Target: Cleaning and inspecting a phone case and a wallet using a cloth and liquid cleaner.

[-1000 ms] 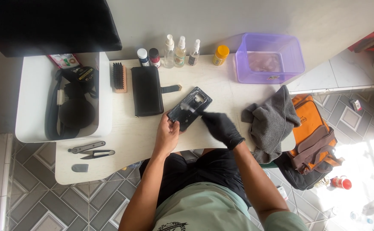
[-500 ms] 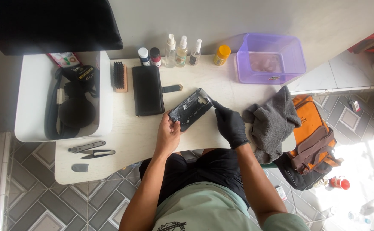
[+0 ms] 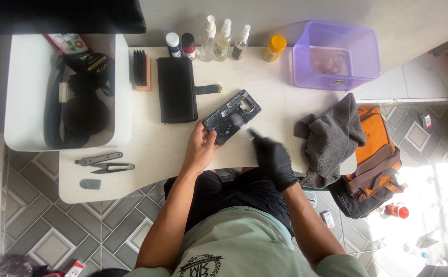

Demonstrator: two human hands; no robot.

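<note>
Bare left hand (image 3: 199,149) with fingers curled around the near end of a black phone case (image 3: 231,116), gripping it. Case tilted, lying on the white table (image 3: 147,169), white smears on its back. Left arm reaching up from the lap, elbow bent.

Right hand (image 3: 272,156) in a black glove, just beside the case, not touching it. One gloved finger (image 3: 256,136) pointing toward the case, other fingers loosely bent, holding nothing. Right arm bent too, coming in from the right.

Left of the case, a flat black wallet (image 3: 177,90) with a small strap. Next to that, a wooden brush (image 3: 141,69) with black bristles.

Along the back edge, a row: small bottle with white cap (image 3: 172,44), small bottle with dark red cap (image 3: 188,45), three clear spray bottles (image 3: 223,40) with white tops, a small yellow jar (image 3: 273,48).

Far right at the back, a see-through purple tub (image 3: 337,56). Grey cloth (image 3: 331,138) crumpled on the right edge. Orange bag (image 3: 375,159) on the floor.

Near left corner, small black snips (image 3: 112,167).
</note>
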